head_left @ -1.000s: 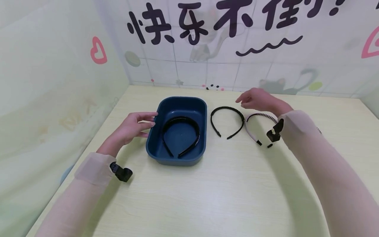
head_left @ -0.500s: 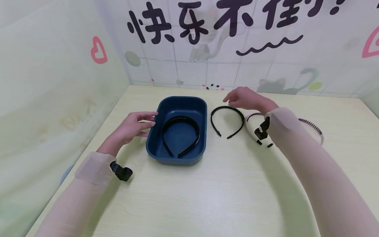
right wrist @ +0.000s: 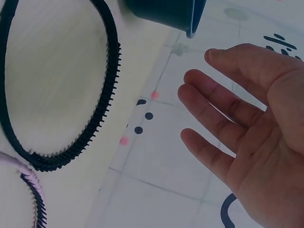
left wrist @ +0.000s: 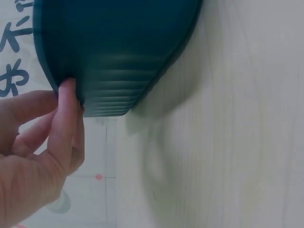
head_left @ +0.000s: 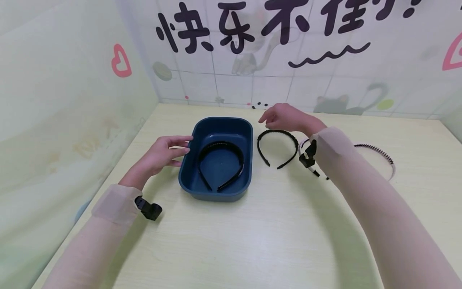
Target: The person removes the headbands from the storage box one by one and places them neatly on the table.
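Note:
A dark blue plastic tub (head_left: 214, 196) stands on the table with a black headband (head_left: 239, 154) lying inside it. My left hand (head_left: 159, 155) is at the tub's left side, its fairly straight fingertips touching the outer wall near the rim, as the tub (left wrist: 114, 52) in the left wrist view also shows. Raised behind a thin black ridged headband (head_left: 297, 146), my right hand (head_left: 286, 117) holds nothing. In the right wrist view the fingers (right wrist: 204, 111) are loosely bent, apart from the headband (right wrist: 107, 90). A pale pink headband with dark teeth (head_left: 302, 145) is partly hidden by my right forearm.
Farther right lies another light headband (head_left: 377, 150), partly behind the right sleeve. A printed cloth wall (head_left: 216, 88) rises at the table's back edge, and another wall (head_left: 72, 120) borders the left side.
My right hand has moved left through the air, from above the pale pink headband to behind the thin black one. The left hand and the tub have stayed put.

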{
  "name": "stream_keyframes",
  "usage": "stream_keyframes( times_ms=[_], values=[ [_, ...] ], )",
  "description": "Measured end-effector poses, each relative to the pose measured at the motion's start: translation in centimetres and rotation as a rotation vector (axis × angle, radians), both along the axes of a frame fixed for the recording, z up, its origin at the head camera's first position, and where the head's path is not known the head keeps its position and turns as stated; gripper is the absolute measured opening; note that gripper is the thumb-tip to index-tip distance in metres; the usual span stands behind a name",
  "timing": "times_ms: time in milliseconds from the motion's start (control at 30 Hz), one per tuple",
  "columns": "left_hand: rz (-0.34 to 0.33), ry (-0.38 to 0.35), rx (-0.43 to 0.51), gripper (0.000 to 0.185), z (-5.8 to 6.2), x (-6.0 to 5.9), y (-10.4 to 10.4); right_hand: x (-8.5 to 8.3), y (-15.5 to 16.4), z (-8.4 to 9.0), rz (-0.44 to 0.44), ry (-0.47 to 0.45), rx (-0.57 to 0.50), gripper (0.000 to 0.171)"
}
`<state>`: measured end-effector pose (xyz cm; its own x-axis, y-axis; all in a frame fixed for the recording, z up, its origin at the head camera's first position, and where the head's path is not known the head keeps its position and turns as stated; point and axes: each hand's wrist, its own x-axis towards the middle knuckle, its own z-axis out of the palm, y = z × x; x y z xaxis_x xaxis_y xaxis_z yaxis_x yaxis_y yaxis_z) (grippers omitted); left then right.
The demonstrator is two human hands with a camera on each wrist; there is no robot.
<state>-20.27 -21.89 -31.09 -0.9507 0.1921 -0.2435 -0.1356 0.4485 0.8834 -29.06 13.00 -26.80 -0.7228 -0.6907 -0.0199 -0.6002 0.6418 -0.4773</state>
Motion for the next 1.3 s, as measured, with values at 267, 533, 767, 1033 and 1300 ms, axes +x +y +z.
stream_keyframes(
  times_ms=[267, 533, 767, 1033, 1300],
  values=[
    [0.001, -0.001, 0.005, 0.046, 0.0, 0.0, 0.0, 0.1, -2.1, 0.3, 0.018, -0.019, 0.011, 0.028],
    [0.001, -0.005, 0.005, 0.046, -0.1, 0.1, -0.1, 0.2, -4.2, 0.6, 0.065, -0.029, 0.034, 0.029],
    [-0.005, 0.004, 0.010, 0.045, 0.0, 0.0, 0.0, 0.3, -5.5, 0.5, 0.067, -0.036, 0.037, 0.029],
    [0.004, -0.006, 0.017, 0.045, 0.0, 0.1, 0.0, 0.0, -7.1, 0.4, 0.129, -0.013, 0.042, 0.029],
    [-0.003, -0.001, 0.019, 0.045, 0.0, 0.0, 0.0, 0.0, -8.5, -0.1, 0.119, -0.085, 0.075, 0.031]
  ],
)
